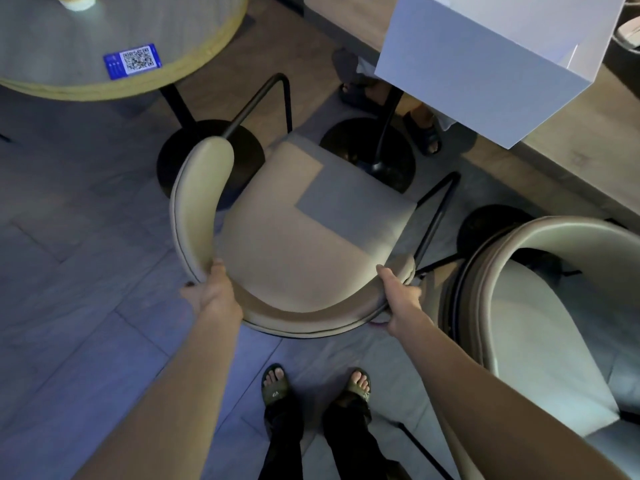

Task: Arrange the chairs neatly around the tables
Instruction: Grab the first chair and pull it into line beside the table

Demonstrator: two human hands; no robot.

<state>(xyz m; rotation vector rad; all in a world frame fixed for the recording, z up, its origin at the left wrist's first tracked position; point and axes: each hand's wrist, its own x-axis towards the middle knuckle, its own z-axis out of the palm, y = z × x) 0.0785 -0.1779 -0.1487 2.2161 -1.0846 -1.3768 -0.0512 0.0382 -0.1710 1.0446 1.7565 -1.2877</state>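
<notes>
Two sandalled feet (313, 386) stand on the tiled floor (79, 271) right behind the chair (298, 237), toes pointing at its curved backrest. Just above them both hands are clamped on that backrest: the left hand (211, 292) wraps the rim where it begins to curve forward, thumb on the inner face, and the right hand (398, 299) closes over the opposite end beside the black metal frame. The chair sits between two tables, its seat angled toward the gap between the black disc base (207, 161) of the round table (114, 39) on the left and the pedestal base (367, 150) of the long table (571, 140) on the right. A second chair (540, 306) stands just beside it on the right, its shell near the right hand and the held chair's rear leg. Pushing forward looks like the step in hand, and the risks lie mostly ahead. The front legs could strike either disc base and stop the chair short or twist it off line. Beyond the seat, another person's feet (422, 129) in dark sandals rest under the long table, so a hard shove could run a leg into them. A sideways swing could knock the neighbouring chair or pinch the right hand's fingers against it. If the chair catches the round table's pedestal, the cup (74, 1) at its far edge could wobble; the QR card (133, 60) near the closer edge should stay put. A white box (485, 57) overhangs the long table's near edge and might be bumped.
</notes>
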